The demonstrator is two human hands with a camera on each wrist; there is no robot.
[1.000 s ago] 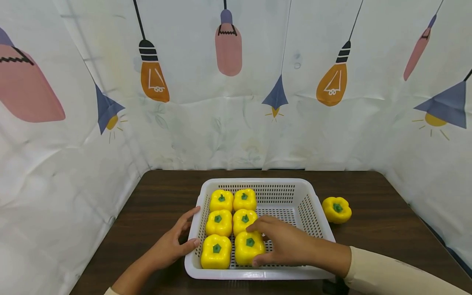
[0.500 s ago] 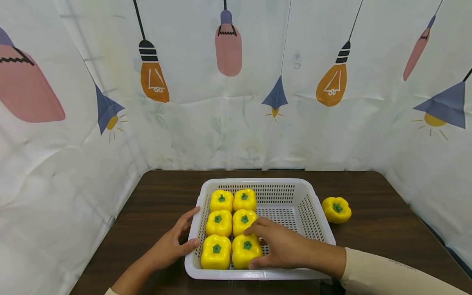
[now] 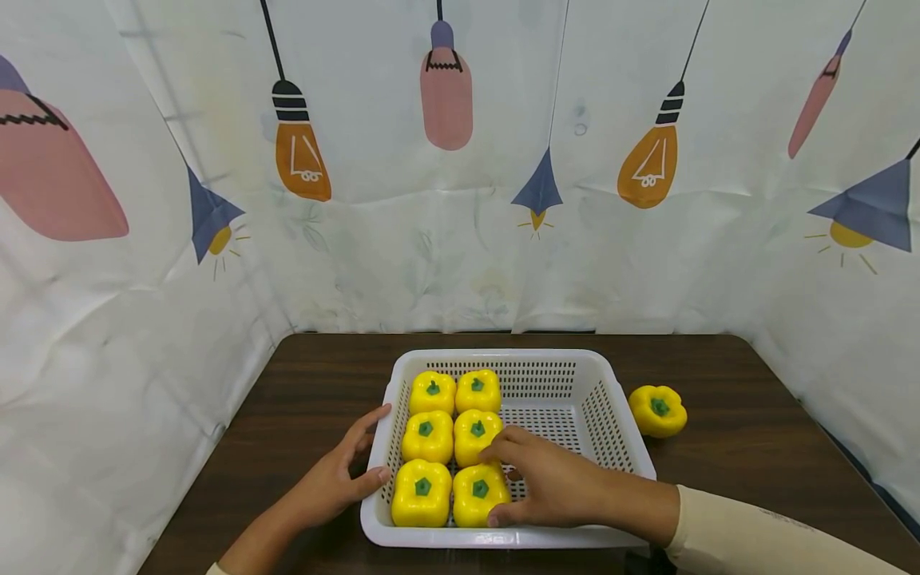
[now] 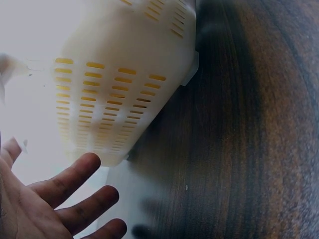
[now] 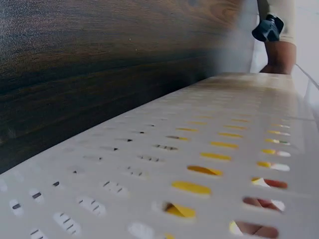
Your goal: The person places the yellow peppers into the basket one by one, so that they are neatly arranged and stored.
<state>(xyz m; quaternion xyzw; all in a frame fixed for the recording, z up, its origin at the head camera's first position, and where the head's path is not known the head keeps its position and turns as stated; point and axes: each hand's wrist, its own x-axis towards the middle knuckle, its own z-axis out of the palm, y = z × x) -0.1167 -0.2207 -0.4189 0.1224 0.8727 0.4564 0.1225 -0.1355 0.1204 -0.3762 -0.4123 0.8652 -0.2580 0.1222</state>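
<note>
A white slotted plastic basket (image 3: 575, 537) holds several yellow toy bell peppers with green stems, standing in two columns on its left side. My right hand (image 3: 557, 483) reaches over the front wall and holds the front bell pepper (image 3: 480, 497) of the second column, thumb at its near side and a finger at its far side. In the right wrist view, yellow shows through the slots of the basket wall (image 5: 164, 124); the grip itself is mostly hidden. My left hand (image 3: 331, 483) rests with spread fingers and thumb against the basket's left rim; the left wrist view shows its fingers (image 4: 82, 209) extended.
Another yellow bell pepper (image 3: 657, 411) lies on its side on the dark wooden table (image 3: 726, 479), right of the basket. The basket's right half shows bare slotted floor (image 3: 549, 417). A patterned white curtain (image 3: 460, 263) hangs behind the table and along both sides.
The right hand moved the front bell pepper slightly left and down, beside its neighbour; over the last half second that pepper stays put. The left hand has not moved.
</note>
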